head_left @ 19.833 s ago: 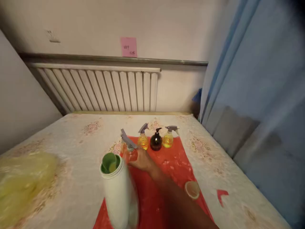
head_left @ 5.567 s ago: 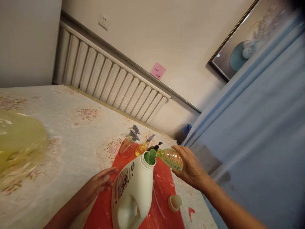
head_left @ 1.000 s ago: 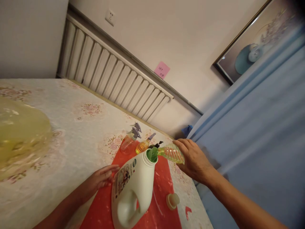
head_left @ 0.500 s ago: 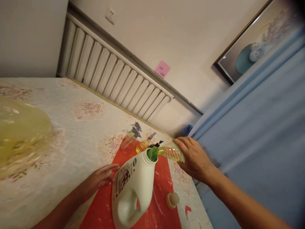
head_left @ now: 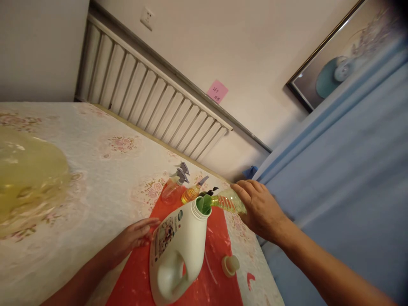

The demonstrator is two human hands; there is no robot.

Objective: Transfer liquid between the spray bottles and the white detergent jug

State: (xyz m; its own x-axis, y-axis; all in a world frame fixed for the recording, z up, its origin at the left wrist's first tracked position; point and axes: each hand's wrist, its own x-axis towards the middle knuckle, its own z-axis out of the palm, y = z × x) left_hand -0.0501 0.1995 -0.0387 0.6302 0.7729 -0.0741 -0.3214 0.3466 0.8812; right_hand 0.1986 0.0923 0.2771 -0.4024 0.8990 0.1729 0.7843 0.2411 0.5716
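Observation:
A white plastic jug [head_left: 188, 227] with a side handle and a printed label stands uncapped, with a green funnel [head_left: 203, 204] in its mouth. My right hand [head_left: 264, 212] grips a clear bottle [head_left: 228, 202] of yellow-green liquid by its base end. That bottle lies nearly level, its neck at the funnel's opening. On the left, my left hand [head_left: 137, 234] has its fingers stretched out against or very near the label side of the jug; exact contact is hard to see. A pale cap [head_left: 230, 265] rests to the right of the jug.
A red sheet [head_left: 219, 244] lies under the jug on the flowered tablecloth [head_left: 95, 191]. Behind the jug stand a clear spray bottle [head_left: 170, 194] and an orange-yellow one [head_left: 190, 194]. A large yellowish translucent object [head_left: 32, 170] sits at far left. A blue curtain [head_left: 344, 178] hangs at right.
My right hand and the bottle have shifted very slightly upward at the base end. My left hand and the jug stay in place.

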